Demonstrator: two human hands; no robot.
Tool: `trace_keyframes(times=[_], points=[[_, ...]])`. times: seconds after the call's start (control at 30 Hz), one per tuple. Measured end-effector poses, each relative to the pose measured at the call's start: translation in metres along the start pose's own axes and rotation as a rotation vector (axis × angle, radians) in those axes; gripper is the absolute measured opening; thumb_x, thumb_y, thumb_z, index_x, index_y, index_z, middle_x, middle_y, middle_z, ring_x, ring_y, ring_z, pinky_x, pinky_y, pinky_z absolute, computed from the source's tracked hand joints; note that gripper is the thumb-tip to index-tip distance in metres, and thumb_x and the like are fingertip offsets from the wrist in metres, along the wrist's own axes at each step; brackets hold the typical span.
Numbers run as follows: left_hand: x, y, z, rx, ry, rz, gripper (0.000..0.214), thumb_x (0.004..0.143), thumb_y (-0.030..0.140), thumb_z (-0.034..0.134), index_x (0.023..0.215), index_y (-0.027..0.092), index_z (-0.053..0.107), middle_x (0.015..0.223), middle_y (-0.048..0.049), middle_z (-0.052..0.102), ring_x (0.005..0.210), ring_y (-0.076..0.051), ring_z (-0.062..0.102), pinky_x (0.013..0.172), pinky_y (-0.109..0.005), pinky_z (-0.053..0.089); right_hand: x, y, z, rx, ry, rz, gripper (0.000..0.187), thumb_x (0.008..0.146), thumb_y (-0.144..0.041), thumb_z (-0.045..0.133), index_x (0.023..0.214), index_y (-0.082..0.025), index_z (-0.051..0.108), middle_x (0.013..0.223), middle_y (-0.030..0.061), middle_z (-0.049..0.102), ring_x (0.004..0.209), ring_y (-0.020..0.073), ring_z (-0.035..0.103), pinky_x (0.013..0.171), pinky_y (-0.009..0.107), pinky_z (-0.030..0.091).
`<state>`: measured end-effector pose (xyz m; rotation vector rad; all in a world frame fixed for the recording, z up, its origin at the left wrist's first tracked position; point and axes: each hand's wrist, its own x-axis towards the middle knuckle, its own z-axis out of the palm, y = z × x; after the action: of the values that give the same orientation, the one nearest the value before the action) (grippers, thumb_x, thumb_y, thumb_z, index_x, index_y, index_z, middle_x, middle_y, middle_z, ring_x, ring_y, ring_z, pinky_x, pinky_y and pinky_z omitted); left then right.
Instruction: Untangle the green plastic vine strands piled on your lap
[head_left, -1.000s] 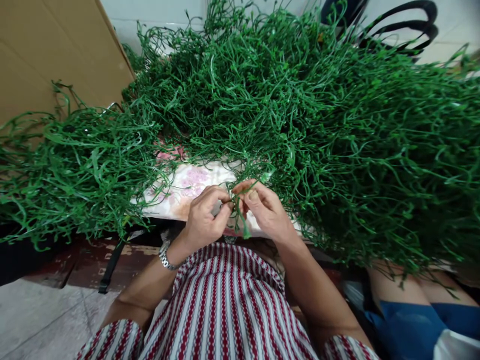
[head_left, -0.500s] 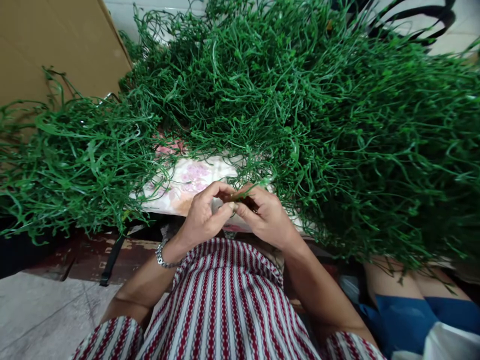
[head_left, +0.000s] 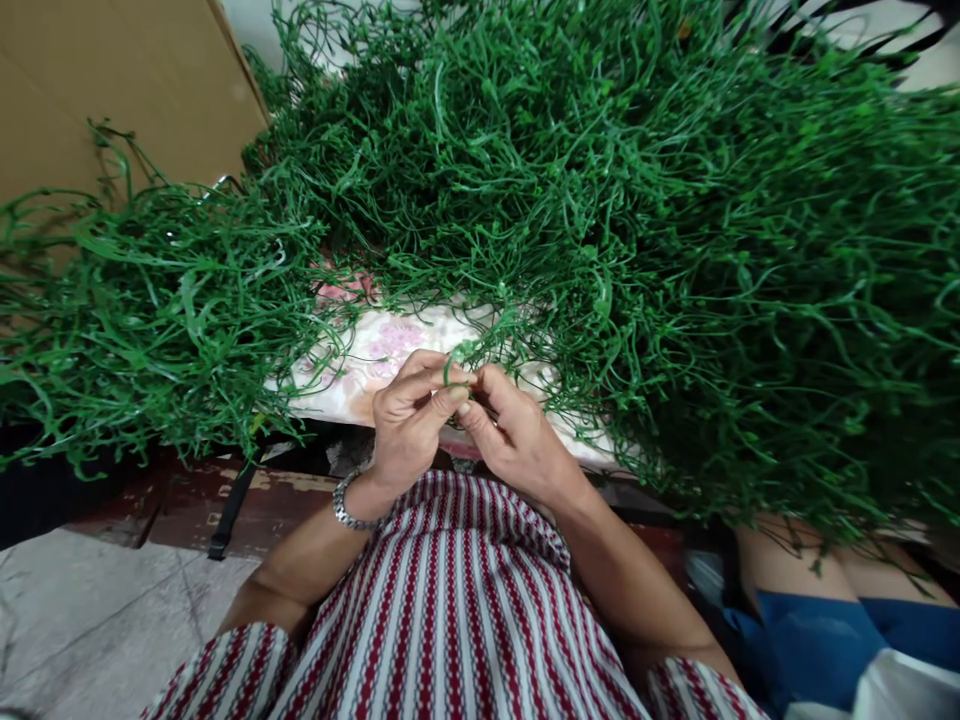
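Note:
A thin green plastic-looking stem (head_left: 448,370) curves up between my fingertips in front of my lap. My left hand (head_left: 412,415) pinches it between thumb and forefinger. My right hand (head_left: 514,430) is closed right beside it, thumb and finger meeting at the stem's lower part; the exact contact is partly hidden by the fingers. Beneath and beyond both hands lies a white cloth with pink flowers (head_left: 390,335). A large tangled heap of similar green stems (head_left: 510,170) covers its far side.
A smaller pile of green stems (head_left: 165,320) lies to the left, before a cardboard panel (head_left: 127,90). Another person's knees in blue shorts (head_left: 817,640) are at the lower right. A black strap (head_left: 225,515) hangs from the wooden edge at left.
The stem, which pointed right across my fingers, now stands curved upward at my left fingertips. My hands have drawn closer together, and the view has shifted slightly.

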<state>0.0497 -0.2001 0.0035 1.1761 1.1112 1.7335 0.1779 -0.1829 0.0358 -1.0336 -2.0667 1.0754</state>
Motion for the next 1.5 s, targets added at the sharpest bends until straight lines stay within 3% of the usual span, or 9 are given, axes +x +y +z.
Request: trace_keyframes(times=[0.17,0.27,0.37,0.53,0.73,0.9,1.27,1.5], points=[[0.001,0.009,-0.001,-0.025,-0.014,-0.018,0.008,0.068,0.028,0.072,0.075,0.024,0.073,0.077,-0.0024,0.061,0.08,-0.015,0.057,0.073,-0.028,0.047,0.0,0.003,-0.001,-0.024,-0.076,0.033,0.02,0.093,-0.034,0.037,0.081,-0.019,0.04,0.066,-0.0033,0.04,0.059,0.0091,0.039,0.054,0.021,0.029],[0.006,0.016,-0.002,-0.204,-0.073,-0.195,0.011,0.066,0.03,0.073,0.068,0.02,0.071,0.073,-0.0031,0.061,0.067,-0.012,0.054,0.056,-0.022,0.043,-0.001,0.003,-0.003,-0.057,-0.091,0.039,0.023,0.094,-0.037,0.036,0.088,-0.018,0.048,0.064,-0.0024,0.044,0.056,0.0093,0.042,0.054,0.021,0.03],[0.011,0.021,-0.002,-0.414,-0.129,-0.43,0.018,0.066,0.033,0.071,0.062,0.016,0.065,0.065,-0.0018,0.059,0.05,-0.007,0.046,0.042,-0.019,0.032,-0.002,0.003,-0.004,0.043,-0.118,0.008,0.03,0.094,-0.039,0.035,0.087,-0.017,0.054,0.066,-0.0002,0.051,0.059,0.0094,0.046,0.056,0.021,0.034],[0.014,0.027,-0.003,-0.554,-0.187,-0.571,0.023,0.066,0.032,0.069,0.057,0.015,0.056,0.048,0.0021,0.052,0.037,-0.004,0.033,0.039,-0.019,0.022,-0.002,0.009,-0.002,0.234,-0.165,-0.083,0.033,0.093,-0.038,0.039,0.086,-0.013,0.059,0.062,-0.0016,0.048,0.054,0.0065,0.04,0.052,0.018,0.032],[0.011,0.036,0.001,-0.548,-0.135,-0.587,0.029,0.062,0.03,0.07,0.05,0.015,0.048,0.038,0.0046,0.038,0.036,-0.004,0.028,0.041,-0.021,0.019,-0.003,0.016,0.004,0.309,-0.167,-0.173,0.031,0.091,-0.036,0.042,0.078,-0.013,0.059,0.055,-0.0041,0.038,0.048,0.0056,0.03,0.046,0.019,0.025],[0.007,0.04,0.003,-0.529,-0.093,-0.592,0.033,0.059,0.034,0.071,0.047,0.016,0.046,0.037,0.0047,0.035,0.036,-0.005,0.027,0.041,-0.023,0.02,-0.003,0.018,0.006,0.397,-0.218,-0.18,0.035,0.091,-0.039,0.042,0.066,-0.016,0.049,0.052,-0.0045,0.034,0.046,0.0058,0.028,0.045,0.02,0.024],[0.003,0.045,0.003,-0.582,-0.067,-0.587,0.039,0.058,0.037,0.072,0.046,0.016,0.042,0.035,0.0057,0.03,0.035,-0.005,0.025,0.04,-0.023,0.018,-0.001,0.018,0.01,0.511,-0.25,-0.194,0.041,0.088,-0.046,0.043,0.06,-0.017,0.049,0.053,-0.0004,0.048,0.044,0.0068,0.039,0.045,0.02,0.032],[0.0,0.044,0.004,-0.607,-0.081,-0.559,0.041,0.06,0.04,0.071,0.048,0.017,0.04,0.035,0.0058,0.027,0.035,-0.005,0.025,0.039,-0.024,0.018,0.001,0.015,0.01,0.518,-0.246,-0.197,0.047,0.087,-0.052,0.041,0.056,-0.017,0.049,0.049,-0.0003,0.046,0.042,0.0075,0.038,0.044,0.022,0.032]])
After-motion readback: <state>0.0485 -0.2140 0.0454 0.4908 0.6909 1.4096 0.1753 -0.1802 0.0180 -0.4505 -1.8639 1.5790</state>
